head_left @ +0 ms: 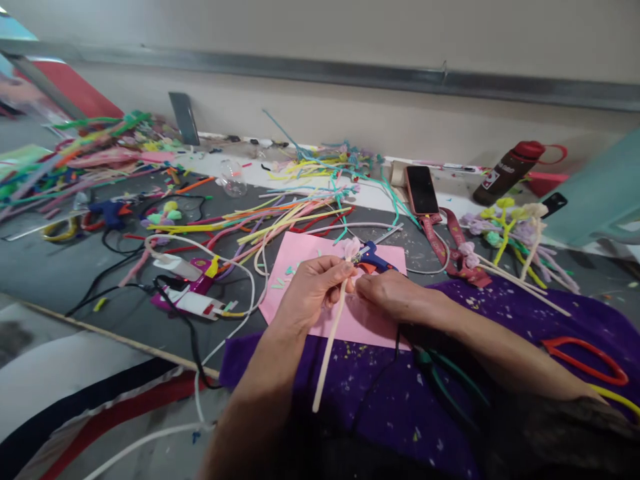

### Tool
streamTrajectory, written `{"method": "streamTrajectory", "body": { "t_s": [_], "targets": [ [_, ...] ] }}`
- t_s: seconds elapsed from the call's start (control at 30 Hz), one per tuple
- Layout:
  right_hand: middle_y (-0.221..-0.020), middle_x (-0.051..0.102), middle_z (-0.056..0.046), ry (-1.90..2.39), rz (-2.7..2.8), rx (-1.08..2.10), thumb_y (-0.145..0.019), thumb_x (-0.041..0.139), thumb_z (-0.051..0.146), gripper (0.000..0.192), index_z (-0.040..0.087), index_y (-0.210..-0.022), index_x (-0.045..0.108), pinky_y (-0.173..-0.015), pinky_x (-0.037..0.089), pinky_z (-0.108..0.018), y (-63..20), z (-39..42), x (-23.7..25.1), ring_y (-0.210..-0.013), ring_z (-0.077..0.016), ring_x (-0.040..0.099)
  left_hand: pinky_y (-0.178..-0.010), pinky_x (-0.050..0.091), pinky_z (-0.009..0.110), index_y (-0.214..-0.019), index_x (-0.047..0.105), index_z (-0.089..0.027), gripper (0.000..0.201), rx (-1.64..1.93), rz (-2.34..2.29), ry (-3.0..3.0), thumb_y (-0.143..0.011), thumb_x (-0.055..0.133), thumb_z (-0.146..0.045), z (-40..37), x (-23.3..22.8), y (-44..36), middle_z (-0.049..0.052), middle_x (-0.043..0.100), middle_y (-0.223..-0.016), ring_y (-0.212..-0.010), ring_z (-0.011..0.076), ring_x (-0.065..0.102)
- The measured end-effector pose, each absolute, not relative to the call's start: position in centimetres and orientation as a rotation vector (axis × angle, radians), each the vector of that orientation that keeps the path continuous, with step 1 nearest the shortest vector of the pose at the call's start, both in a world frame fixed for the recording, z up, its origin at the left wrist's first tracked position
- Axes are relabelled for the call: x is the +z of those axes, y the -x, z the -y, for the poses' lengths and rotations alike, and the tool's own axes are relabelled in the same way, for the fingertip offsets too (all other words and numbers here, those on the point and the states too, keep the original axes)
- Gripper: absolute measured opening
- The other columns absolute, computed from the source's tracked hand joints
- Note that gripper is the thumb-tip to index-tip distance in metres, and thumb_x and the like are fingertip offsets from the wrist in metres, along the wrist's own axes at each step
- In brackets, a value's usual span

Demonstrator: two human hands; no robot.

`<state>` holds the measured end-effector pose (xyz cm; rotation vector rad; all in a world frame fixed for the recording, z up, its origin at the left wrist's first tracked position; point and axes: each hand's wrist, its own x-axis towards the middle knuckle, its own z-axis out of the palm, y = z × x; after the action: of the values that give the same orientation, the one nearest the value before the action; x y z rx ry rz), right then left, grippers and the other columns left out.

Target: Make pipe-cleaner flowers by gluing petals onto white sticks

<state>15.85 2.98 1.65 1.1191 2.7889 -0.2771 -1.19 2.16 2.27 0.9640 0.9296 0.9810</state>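
Over a pink sheet (367, 330), my left hand (313, 290) pinches a pipe cleaner flower just under its pale pink bloom (351, 249). The flower's cream pipe cleaner stem (327, 360) slants down toward me. Close against it, my right hand (387, 295) is closed, its fingertips meeting the stem beside the left fingers; the exact grip is partly hidden. Behind the right hand a blue glue gun (373, 255) with an orange trigger lies on the sheet. Small mint-green snippets (287, 272) are scattered at the sheet's left.
Loose pipe cleaners (280, 217) spread across the table's middle and left. A power strip (193, 287) with cables lies left, near another glue gun (107, 213). A phone (423, 190), a brown bottle (507, 175) and finished flowers (500, 230) stand right. Red-handled scissors (587, 360) rest on purple cloth (465, 293).
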Motion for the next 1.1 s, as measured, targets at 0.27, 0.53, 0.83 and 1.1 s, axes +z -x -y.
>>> {"method": "streamTrajectory", "body": {
  "t_s": [0.27, 0.53, 0.83, 1.1],
  "targets": [
    [-0.072, 0.063, -0.002, -1.295, -3.162, -0.755, -0.079, 0.052, 0.014, 0.015, 0.015, -0.092, 0.061, -0.057, 0.038, -0.02, -17.4, -4.2, 2.9, -0.062, -0.0106, 0.055, -0.032, 0.024, 0.014, -0.063, 0.06, -0.013, 0.02, 0.994, -0.946, -0.972, -0.066, 0.069, -0.03, -2.1, 2.6, 1.2, -0.001, 0.061, -0.052, -0.034, 0.0015, 0.039],
    [-0.074, 0.061, -0.001, -1.482, -3.219, -1.285, -0.078, 0.052, 0.013, 0.011, 0.015, -0.083, 0.062, -0.061, 0.04, -0.022, -17.6, -4.4, 3.2, -0.066, -0.0108, 0.054, -0.034, 0.025, 0.014, -0.06, 0.057, -0.013, 0.023, 1.035, -1.009, -0.998, -0.061, 0.073, -0.03, -2.0, 2.4, 1.2, -0.001, 0.06, -0.051, -0.035, 0.0019, 0.039],
    [-0.067, 0.054, 0.002, -1.584, -2.986, -1.961, -0.079, 0.054, 0.023, 0.01, 0.015, -0.082, 0.058, -0.05, 0.038, -0.019, -16.5, -3.6, 2.8, -0.055, -0.0077, 0.047, -0.032, 0.024, 0.015, -0.061, 0.058, -0.014, 0.027, 0.997, -1.061, -1.012, -0.06, 0.073, -0.037, -2.1, 2.2, 0.8, -0.001, 0.06, -0.052, -0.033, 0.0031, 0.04],
    [-0.066, 0.053, 0.002, -1.535, -3.015, -1.95, -0.079, 0.053, 0.023, 0.01, 0.015, -0.08, 0.059, -0.05, 0.038, -0.019, -16.5, -3.4, 2.8, -0.054, -0.0077, 0.047, -0.034, 0.026, 0.015, -0.062, 0.057, -0.014, 0.027, 0.995, -1.066, -1.072, -0.064, 0.07, -0.037, -2.0, 2.4, 0.9, -0.001, 0.059, -0.052, -0.035, 0.0035, 0.04]
  ]
}}
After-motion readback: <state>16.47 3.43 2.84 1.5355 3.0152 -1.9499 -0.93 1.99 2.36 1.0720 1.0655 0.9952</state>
